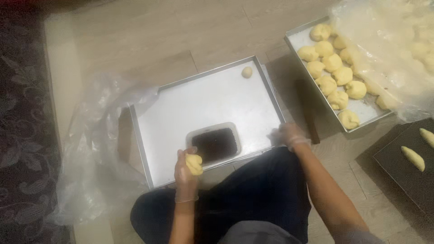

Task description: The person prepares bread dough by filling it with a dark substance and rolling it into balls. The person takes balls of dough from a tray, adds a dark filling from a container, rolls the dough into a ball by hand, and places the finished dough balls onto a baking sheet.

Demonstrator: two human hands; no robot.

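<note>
Left fingers: curled closed around a lump of yellow dough (194,164), which sits in the palm of the gloved left hand (186,174) at the near edge of the tray.
Right fingers: blurred; the gloved right hand (289,134) rests at the near right corner of the tray, and whether it grips the rim or only touches it cannot be told. It appears to hold nothing else.
Filling: a shallow rectangular container of dark paste (214,143) stands on the tray just beside the left hand, between the two hands.
Work surface: a large metal tray (190,106) lies on the wooden floor, almost bare.
Done so far: a single small dough ball (247,72) sits alone at the tray's far right corner; by the look of it, the work here has only begun.
Left to do: a second metal tray (366,110) to the right carries a crowd of dough pieces (332,63), partly under clear plastic sheeting (389,40), a sizeable stock untouched.
Also finished: two elongated pale pieces (413,158) lie on a dark tray (398,167) at far right.
Surroundings: crumpled clear plastic wrap (90,149) at left; a dark stick-like tool (308,113) lies between the metal trays; the person sits in dark trousers.
</note>
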